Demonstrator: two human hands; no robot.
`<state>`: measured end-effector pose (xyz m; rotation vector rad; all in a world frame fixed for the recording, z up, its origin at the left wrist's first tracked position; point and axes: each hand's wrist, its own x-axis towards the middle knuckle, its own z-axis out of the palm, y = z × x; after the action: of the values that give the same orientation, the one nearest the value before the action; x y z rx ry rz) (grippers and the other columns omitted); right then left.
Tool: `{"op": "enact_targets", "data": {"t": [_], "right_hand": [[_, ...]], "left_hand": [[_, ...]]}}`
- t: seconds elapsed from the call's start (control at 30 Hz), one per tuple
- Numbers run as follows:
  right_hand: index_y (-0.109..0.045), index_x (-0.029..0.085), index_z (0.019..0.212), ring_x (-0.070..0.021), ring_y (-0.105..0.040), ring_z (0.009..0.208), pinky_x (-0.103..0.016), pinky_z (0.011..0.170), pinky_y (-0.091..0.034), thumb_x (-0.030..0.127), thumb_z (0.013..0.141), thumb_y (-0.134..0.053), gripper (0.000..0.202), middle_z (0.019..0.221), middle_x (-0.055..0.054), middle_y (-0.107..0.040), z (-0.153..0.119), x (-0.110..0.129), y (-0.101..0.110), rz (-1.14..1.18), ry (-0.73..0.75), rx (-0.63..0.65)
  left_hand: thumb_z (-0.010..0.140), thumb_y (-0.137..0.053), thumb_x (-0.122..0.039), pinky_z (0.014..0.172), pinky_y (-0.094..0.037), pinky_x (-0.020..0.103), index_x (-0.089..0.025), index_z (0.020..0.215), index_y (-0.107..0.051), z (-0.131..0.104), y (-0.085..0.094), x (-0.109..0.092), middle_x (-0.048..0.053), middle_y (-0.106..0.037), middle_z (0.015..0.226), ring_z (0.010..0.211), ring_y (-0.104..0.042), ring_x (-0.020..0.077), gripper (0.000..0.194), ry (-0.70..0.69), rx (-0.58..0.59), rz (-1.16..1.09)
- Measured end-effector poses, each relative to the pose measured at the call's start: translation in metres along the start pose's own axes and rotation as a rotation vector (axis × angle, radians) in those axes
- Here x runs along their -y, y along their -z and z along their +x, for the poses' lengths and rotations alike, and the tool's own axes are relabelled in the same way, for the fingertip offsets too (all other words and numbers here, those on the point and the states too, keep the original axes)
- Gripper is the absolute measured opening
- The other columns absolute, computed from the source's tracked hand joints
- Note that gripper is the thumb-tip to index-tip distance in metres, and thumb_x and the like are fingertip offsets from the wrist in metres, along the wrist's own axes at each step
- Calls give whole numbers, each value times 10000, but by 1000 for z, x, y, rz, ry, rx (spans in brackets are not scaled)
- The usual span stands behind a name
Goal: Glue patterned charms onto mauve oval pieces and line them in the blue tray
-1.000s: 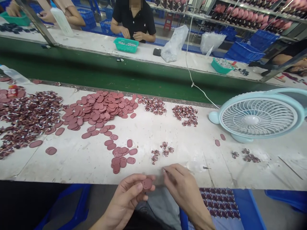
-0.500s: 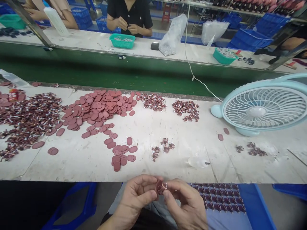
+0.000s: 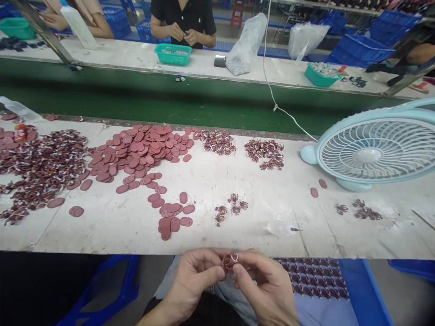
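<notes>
Change since earlier frames: both hands, apart a second ago with the left alone holding a red oval piece, now meet below the table edge and stay pressed around one small part.
Left hand (image 3: 195,278): fingers curled, thumb and forefinger pinching the small reddish piece (image 3: 228,262) from the left.
Right hand (image 3: 263,283): fingertips closed on the same piece from the right, beside a small pale ring at its top.
Position of piece: held in the air between the two hands, just in front of the near edge of the worktable (image 3: 238,181), above the lap.
Nearest parts on table: small cluster of red ovals (image 3: 173,217) and a few dark clips (image 3: 231,206), both just beyond the hands.
Large oval pile (image 3: 142,149): spread toward the far left of the table, with a heap of dark clip parts (image 3: 41,167) further left.
Small clip heaps (image 3: 265,154): near the table's far edge, centre.
Fan (image 3: 374,151): pale blue, lying tilted at the right.
Conveyor belt (image 3: 170,102): green, running beyond the table.
Co-worker (image 3: 183,20): in a black top, hands together behind a teal basket (image 3: 172,53).
</notes>
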<state>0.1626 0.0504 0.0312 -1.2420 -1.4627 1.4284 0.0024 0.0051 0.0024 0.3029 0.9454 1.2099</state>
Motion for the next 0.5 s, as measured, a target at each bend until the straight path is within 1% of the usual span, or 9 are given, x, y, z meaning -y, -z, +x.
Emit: {"op": "enact_targets", "data": {"t": [0.1, 0.17, 0.3, 0.43, 0.5], "right_hand": [[-832, 282, 867, -165, -728, 568, -234, 495, -628, 345, 809, -765, 109, 793, -42, -826, -2, -1, -1, 13, -96, -39], [-829, 287, 871, -158, -730, 582, -226, 510, -630, 349, 823, -756, 108, 806, -39, -823, -3, -1, 0, 6, -120, -47], [-812, 301, 926, -169, -752, 640, -237, 532, -648, 298, 837, -742, 113, 834, -29, -815, -4, -2, 2, -40, -23, 32], [-798, 301, 940, -161, -753, 657, -228, 538, -642, 280, 852, -725, 117, 841, -23, -809, -5, -5, 3, -72, 19, 6], [-792, 304, 942, -160, -758, 668, -224, 538, -643, 262, 852, -722, 122, 840, -16, -808, -4, -5, 2, -72, 34, 37]], "left_hand": [[729, -901, -281, 782, -545, 268, -185, 686, -797, 1, 0, 1, 62, -843, 942, 833, -733, 185, 148, -11, 9, 16], [727, -903, -280, 783, -548, 267, -192, 697, -807, 2, 1, 2, 57, -845, 948, 846, -739, 187, 134, -15, 9, 27], [728, -903, -259, 825, -566, 275, -207, 709, -824, 2, 3, 2, 53, -852, 1017, 897, -761, 203, 96, -26, 7, 29], [755, -882, -226, 849, -572, 270, -221, 730, -830, 2, 7, 5, 42, -851, 1060, 935, -771, 202, 58, -34, 27, 42], [760, -879, -229, 852, -573, 276, -226, 737, -832, 2, 8, 7, 39, -849, 1062, 942, -771, 206, 52, -41, 21, 51]]}}
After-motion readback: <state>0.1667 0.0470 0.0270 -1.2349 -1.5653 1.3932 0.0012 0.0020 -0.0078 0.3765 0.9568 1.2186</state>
